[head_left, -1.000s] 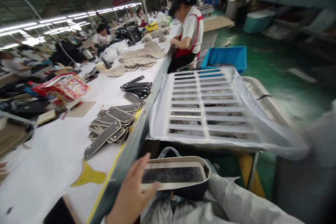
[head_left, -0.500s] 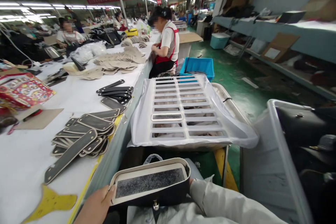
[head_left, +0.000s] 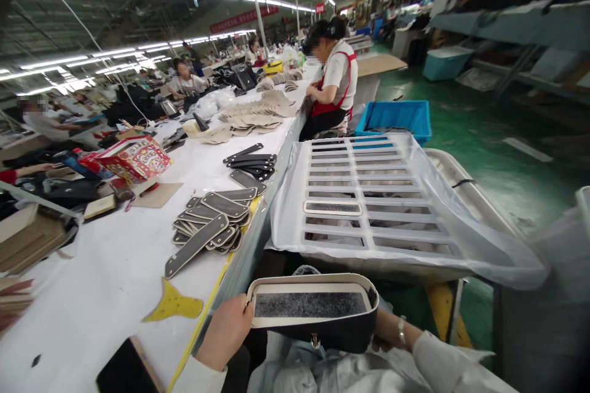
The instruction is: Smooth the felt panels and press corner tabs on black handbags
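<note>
Between the left hand and the right hand, holds a black box-shaped bag body, rim upward, metal clasp on the near side. Grips the left end in the left hand, thumb and fingers closed on the rim; cannot tell the right hand's grasp, with fingers hidden at the opposite end. Seems partway along: already has a cream-bordered dark panel set within the rim, between the hands, though cannot tell whether fixed or loose. Has a matching panel apart on the white slatted rack beyond the hands, seemingly unused as yet. Has grey cream-edged straps piled forward of the left hand, black straps farther on.
</note>
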The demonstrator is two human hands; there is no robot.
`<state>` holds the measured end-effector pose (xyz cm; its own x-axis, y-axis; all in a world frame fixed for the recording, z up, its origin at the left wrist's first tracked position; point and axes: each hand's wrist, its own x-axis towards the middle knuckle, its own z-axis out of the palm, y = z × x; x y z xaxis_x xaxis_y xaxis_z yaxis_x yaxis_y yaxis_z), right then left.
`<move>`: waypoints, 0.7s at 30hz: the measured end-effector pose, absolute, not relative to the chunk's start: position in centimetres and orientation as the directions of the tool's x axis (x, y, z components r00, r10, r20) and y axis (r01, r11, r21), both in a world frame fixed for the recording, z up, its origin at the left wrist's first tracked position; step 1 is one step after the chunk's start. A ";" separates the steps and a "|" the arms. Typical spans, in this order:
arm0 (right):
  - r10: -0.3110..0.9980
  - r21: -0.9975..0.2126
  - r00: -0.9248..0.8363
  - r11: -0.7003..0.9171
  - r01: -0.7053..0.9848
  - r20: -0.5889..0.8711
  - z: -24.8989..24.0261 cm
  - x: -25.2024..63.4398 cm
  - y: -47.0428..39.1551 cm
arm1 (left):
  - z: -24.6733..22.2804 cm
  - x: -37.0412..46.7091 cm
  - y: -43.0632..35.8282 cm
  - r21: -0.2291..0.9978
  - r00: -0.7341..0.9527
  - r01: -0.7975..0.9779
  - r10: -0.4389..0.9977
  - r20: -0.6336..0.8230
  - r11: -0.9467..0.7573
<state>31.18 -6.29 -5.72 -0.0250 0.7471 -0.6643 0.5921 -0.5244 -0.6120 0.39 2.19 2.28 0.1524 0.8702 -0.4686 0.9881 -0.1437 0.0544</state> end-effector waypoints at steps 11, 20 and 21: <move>0.822 -0.483 0.064 -0.394 0.782 -0.566 3.2 32.2 -4.4 | 1.1 -0.5 2.4 0.055 0.238 0.968 0.833 -0.500 -0.245; 0.840 -0.317 0.141 -0.347 0.883 -0.524 1.9 29.1 -7.1 | 0.6 -1.1 2.6 0.080 0.283 0.957 0.837 -0.468 -0.279; 0.850 -0.313 0.133 -0.327 0.892 -0.509 1.8 28.9 -7.1 | 0.7 -1.0 2.7 0.092 0.285 0.957 0.842 -0.458 -0.274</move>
